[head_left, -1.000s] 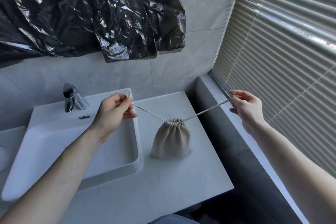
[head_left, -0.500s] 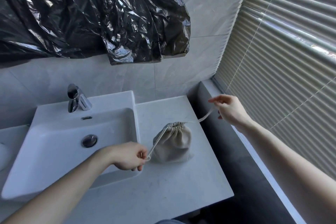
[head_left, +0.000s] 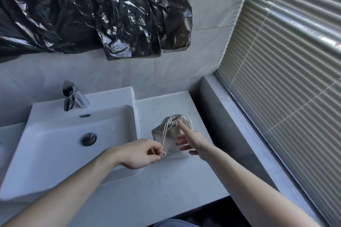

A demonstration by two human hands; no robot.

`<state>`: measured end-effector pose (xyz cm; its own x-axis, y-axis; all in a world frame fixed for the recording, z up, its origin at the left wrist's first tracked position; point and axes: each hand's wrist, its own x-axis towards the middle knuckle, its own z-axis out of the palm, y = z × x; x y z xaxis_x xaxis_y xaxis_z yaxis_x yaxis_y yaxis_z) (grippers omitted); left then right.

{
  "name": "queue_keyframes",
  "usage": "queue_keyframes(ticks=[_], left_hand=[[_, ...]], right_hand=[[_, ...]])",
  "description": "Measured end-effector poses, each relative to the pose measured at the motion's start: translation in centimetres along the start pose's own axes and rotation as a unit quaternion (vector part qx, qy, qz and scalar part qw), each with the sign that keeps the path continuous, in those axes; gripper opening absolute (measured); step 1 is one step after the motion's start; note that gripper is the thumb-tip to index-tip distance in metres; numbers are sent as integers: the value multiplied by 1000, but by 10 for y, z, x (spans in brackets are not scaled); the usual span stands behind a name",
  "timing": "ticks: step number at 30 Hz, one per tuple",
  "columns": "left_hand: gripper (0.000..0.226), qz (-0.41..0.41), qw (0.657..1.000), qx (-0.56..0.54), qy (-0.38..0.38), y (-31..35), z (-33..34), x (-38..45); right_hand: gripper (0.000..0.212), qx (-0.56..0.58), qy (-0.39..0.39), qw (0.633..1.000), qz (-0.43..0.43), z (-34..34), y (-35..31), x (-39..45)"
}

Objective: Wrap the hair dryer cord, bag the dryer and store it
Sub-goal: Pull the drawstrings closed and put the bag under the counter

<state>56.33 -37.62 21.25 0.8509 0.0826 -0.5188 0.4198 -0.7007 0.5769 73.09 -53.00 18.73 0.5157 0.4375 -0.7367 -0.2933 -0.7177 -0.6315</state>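
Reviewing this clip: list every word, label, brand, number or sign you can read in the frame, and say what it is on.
None: no readable text shows anywhere.
Bag: plain cloth, no print or tag visible.
Tap: bare metal, no brand mark visible.
Sink: plain white, no marking visible.
Black plastic sheet: only creases and glare.
Blinds: plain slats.

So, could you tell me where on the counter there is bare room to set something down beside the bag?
Bare counter runs along the near edge, in front of the sink. Another bare strip lies behind the drawstring bag, up to the wall. It is crowded around the bag, where the left hand pinches the cord and the right hand points.
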Motion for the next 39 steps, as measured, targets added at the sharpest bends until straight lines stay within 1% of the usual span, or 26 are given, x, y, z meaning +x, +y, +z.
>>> queue_keyframes(ticks=[2, 4, 7, 8, 9, 11, 13, 15, 17, 19, 21, 22, 24, 26, 27, 28, 31, 32, 34, 35, 37, 39], left_hand=[[16, 6, 1000, -14, -4, 7, 4, -3], [12, 15, 999, -32, -11, 12, 8, -5], [11, 19, 999, -44, -23, 16, 16, -7], [12, 19, 999, -41, -27, 16, 18, -7], [12, 20, 999, -37, -32, 15, 20, -7], [11, 28, 998, -36, -45, 12, 21, -9], [15, 40, 996, -68, -50, 6, 16, -12], [28, 46, 993, -108, -25, -3, 3, -14], [29, 44, 990, -125, 46, -7, -11, -10], [28, 41, 983, -102, 144, -5, -22, 0], [41, 56, 975, -51, 208, 5, -26, 8], [53, 69, 973, -22, 218, 10, -27, 12], [72, 92, 976, 7, 196, 19, -28, 16], [77, 113, 981, 7, 160, 29, -30, 16], [75, 120, 982, 6, 148, 35, -30, 13], [68, 124, 982, 8, 142, 40, -31, 10], [24, 106, 983, 21, 151, 48, -28, -2], [15, 97, 983, 18, 158, 50, -24, -8], [11, 91, 983, 9, 162, 56, -13, -23], [12, 92, 983, 5, 158, 60, -5, -31], [18, 90, 985, -14, 146, 70, 18, -48], [25, 82, 984, -65, 142, 79, 46, -65]], right_hand=[[81, 14, 14, 1000, 2, 7, -17, 12], [74, 12, 35, 999, -6, 12, -28, 21], [37, -22, 59, 997, -33, 16, -31, 33], [30, -45, 64, 996, -45, 16, -29, 37], [28, -67, 67, 994, -59, 16, -27, 38], [31, -104, 66, 987, -100, 12, -25, 32], [26, -145, 57, 977, -143, 2, -20, 22], [23, -213, 60, 958, -181, -12, -16, 12], [23, -269, 58, 938, -210, -24, -17, -1], [30, -306, 45, 918, -247, -31, -22, -15], [34, -333, 39, 897, -289, -34, -30, -33], [34, -341, 37, 887, -309, -36, -34, -43], [31, -355, 26, 871, -339, -42, -40, -60], [28, -365, 14, 860, -356, -48, -42, -76], [28, -369, 8, 856, -363, -51, -41, -82], [27, -374, 4, 851, -369, -53, -38, -88], [13, -389, 2, 839, -379, -57, -26, -101], [11, -393, 2, 836, -383, -57, -21, -104], [4, -401, 2, 823, -402, -59, -11, -107], [6, -406, 5, 810, -423, -60, -6, -108], [24, -422, 26, 779, -463, -60, 7, -110], [35, -421, 52, 757, -497, -57, 23, -115]])
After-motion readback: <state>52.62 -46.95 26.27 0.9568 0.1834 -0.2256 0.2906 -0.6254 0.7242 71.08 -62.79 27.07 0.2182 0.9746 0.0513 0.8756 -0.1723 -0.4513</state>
